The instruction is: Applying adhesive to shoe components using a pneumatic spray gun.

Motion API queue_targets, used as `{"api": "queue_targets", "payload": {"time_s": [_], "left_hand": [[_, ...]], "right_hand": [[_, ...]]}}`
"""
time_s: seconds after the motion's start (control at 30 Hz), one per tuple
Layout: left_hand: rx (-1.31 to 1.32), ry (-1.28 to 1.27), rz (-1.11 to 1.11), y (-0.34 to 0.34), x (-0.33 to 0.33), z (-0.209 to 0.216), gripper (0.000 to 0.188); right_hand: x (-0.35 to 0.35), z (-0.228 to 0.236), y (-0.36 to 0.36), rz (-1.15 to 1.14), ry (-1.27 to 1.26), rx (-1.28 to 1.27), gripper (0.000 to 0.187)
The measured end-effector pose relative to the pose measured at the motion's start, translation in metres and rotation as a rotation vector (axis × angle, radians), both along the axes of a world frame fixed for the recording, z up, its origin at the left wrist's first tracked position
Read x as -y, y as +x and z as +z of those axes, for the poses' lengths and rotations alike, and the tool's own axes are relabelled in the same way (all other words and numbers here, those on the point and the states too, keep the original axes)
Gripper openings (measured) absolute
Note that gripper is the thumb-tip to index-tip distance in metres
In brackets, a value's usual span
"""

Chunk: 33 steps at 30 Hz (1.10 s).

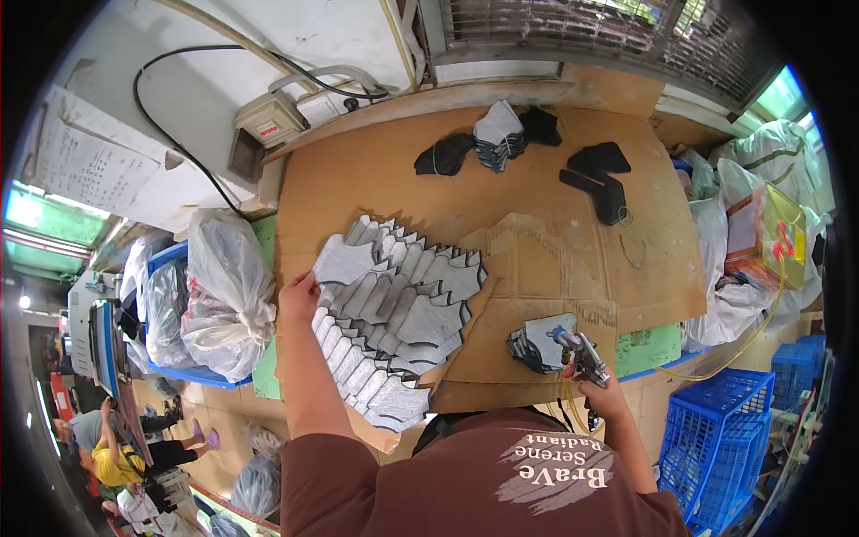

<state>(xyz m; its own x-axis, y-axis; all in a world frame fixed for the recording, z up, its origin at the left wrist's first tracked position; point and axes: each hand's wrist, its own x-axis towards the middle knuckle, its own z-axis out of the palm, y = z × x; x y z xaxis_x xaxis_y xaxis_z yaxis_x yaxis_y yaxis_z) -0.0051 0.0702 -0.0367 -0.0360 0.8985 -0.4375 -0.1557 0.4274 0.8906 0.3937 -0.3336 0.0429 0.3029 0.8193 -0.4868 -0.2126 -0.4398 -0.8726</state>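
pinching left hand (302,293): fingertips nearly together on the left corner of the grey piece (347,261).
grey piece: just right of those fingers, long axis running roughly left to right; pale, mottled.
overlapping rows (403,309): right of the left fingers, slanting down rightward; grey faces, dark edges.
right hand (598,390): fingers wrapped around the spray gun (586,360); trigger pull, cannot tell.
spray gun: silver, blue-tipped end pointing up-left beyond the fingers, long axis slanting down-right.

We see white wall (201,89) | grilled window (573,34) along top | greenish window panes (63,215) far left | cardboard-covered table (537,192) | tan floor (231,412)
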Motion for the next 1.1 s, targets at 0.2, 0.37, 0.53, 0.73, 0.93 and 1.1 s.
{"api": "queue_targets", "payload": {"time_s": [0.2,0.37,0.53,0.73,0.93,1.1], "left_hand": [[-0.251,0.010,-0.046,-0.058,0.034,-0.008,0.005],[-0.769,0.169,-0.058,-0.042,0.061,-0.010,0.010],[-1.263,0.494,-0.091,-0.044,0.061,-0.017,0.019],[-0.768,0.627,-0.353,0.100,0.128,0.022,0.013],[-0.453,0.869,-0.769,0.240,0.225,0.016,0.023],[-0.506,0.808,-1.035,0.254,0.235,0.003,0.019]], "right_hand": [[0.004,-0.008,0.002,0.034,0.032,0.058,0.030],[0.003,-0.004,0.001,0.050,-0.046,0.040,0.033],[0.004,-0.003,0.000,0.068,-0.017,0.073,0.032],[0.002,-0.005,-0.005,0.130,0.010,0.086,0.035],[0.003,-0.011,-0.007,0.080,0.041,0.058,0.031],[0.008,-0.012,-0.007,0.063,0.031,0.086,0.023]]}}
